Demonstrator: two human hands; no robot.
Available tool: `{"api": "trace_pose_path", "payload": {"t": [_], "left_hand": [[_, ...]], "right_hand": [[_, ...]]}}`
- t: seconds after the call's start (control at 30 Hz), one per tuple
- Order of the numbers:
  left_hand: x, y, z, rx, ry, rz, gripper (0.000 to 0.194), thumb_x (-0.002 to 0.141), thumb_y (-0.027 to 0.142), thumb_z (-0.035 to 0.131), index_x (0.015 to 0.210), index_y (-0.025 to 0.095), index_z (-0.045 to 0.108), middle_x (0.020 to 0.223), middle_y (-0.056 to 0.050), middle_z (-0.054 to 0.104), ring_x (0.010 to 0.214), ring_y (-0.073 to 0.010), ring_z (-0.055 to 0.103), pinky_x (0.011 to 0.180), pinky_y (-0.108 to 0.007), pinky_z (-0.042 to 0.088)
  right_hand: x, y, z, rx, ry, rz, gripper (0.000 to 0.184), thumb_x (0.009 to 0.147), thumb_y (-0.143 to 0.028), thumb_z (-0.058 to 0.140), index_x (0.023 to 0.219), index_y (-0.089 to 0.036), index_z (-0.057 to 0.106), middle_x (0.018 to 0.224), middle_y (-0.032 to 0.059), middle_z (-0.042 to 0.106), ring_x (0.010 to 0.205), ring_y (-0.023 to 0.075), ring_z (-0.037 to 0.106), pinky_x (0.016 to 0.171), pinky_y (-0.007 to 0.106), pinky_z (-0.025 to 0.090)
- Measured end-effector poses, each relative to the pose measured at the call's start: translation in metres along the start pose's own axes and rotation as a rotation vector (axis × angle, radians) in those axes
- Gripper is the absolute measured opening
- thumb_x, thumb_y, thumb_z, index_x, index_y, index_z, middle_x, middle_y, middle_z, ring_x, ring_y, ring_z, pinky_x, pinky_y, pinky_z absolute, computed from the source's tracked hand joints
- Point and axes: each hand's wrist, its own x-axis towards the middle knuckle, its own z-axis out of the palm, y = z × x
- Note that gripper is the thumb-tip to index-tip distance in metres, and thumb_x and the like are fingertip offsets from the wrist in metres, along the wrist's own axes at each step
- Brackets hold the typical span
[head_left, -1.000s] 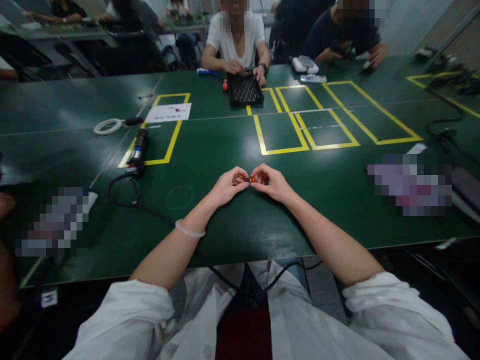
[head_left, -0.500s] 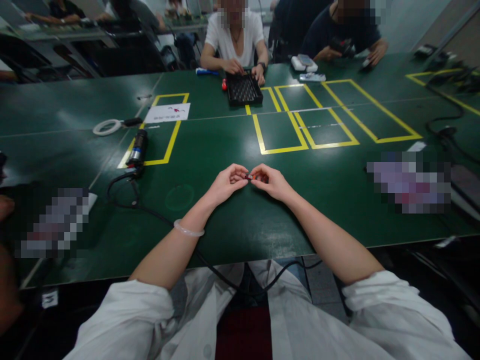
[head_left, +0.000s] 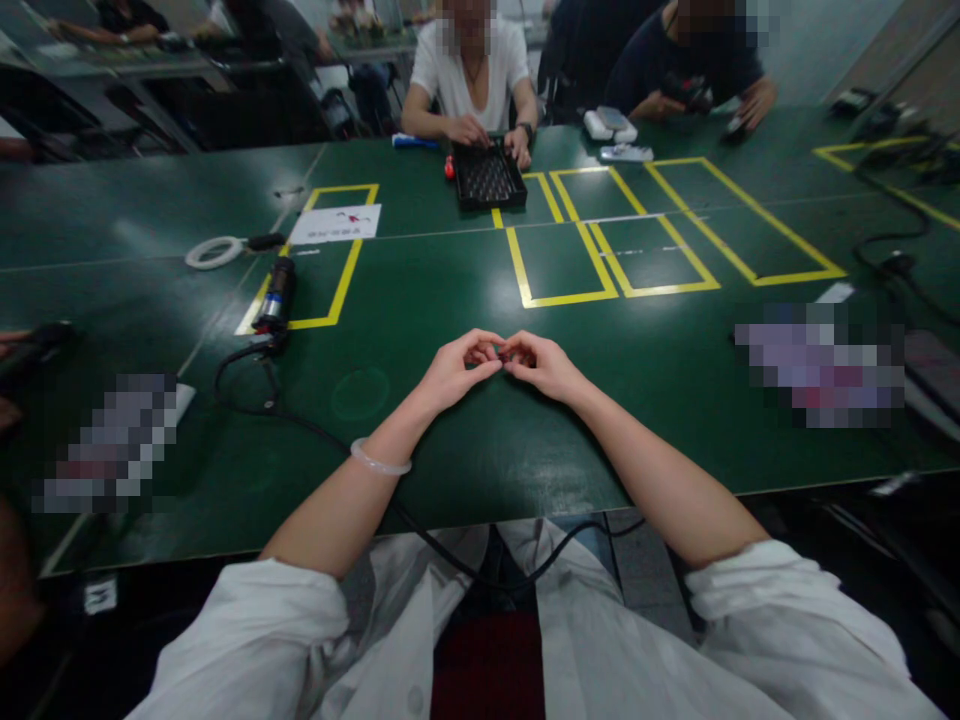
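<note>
My left hand (head_left: pixel 454 370) and my right hand (head_left: pixel 541 364) meet fingertip to fingertip just above the green table (head_left: pixel 450 300), near its front middle. Both are pinched closed on a tiny part between them, which the fingers now hide almost fully. A pale bangle (head_left: pixel 379 461) sits on my left wrist. My sleeves are white.
A black and blue cylindrical tool (head_left: pixel 275 297) with a black cable (head_left: pixel 247 385) lies to the left. A white ring (head_left: pixel 214 252) and a paper card (head_left: pixel 336 224) lie farther back. Yellow tape boxes (head_left: pixel 559 262) mark the table. Across it, a person's hands rest by a black tray (head_left: pixel 489 178).
The small red part that showed between my fingertips is now covered, as the two hands have closed together. Hands stay in the same spot.
</note>
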Motion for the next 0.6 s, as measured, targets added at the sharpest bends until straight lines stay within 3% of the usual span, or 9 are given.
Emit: {"api": "trace_pose_path", "payload": {"t": [0.27, 0.6], "left_hand": [[0.0007, -0.006, -0.0029, 0.019, 0.03, -0.084, 0.031, 0.084, 0.038, 0.066, 0.102, 0.013, 0.061, 0.09, -0.006, 0.065, 0.082, -0.0153, 0.061, 0.076, -0.028, 0.046], [0.0005, -0.0069, -0.002, 0.011, 0.021, -0.059, 0.03, 0.082, 0.036, 0.069, 0.1, 0.014, 0.059, 0.095, -0.006, 0.065, 0.082, -0.0144, 0.06, 0.076, -0.027, 0.047]], "right_hand": [[0.0014, 0.0002, 0.0014, 0.287, -0.033, 0.106, 0.027, 0.082, -0.038, 0.067, 0.095, -0.015, 0.061, 0.078, 0.0027, 0.068, 0.066, 0.0122, 0.06, 0.062, 0.026, 0.049], [0.0032, 0.0032, 0.0011, 0.307, 0.016, 0.117, 0.03, 0.073, -0.035, 0.075, 0.092, -0.016, 0.062, 0.076, 0.0002, 0.064, 0.063, 0.0101, 0.057, 0.058, 0.024, 0.046]]}}
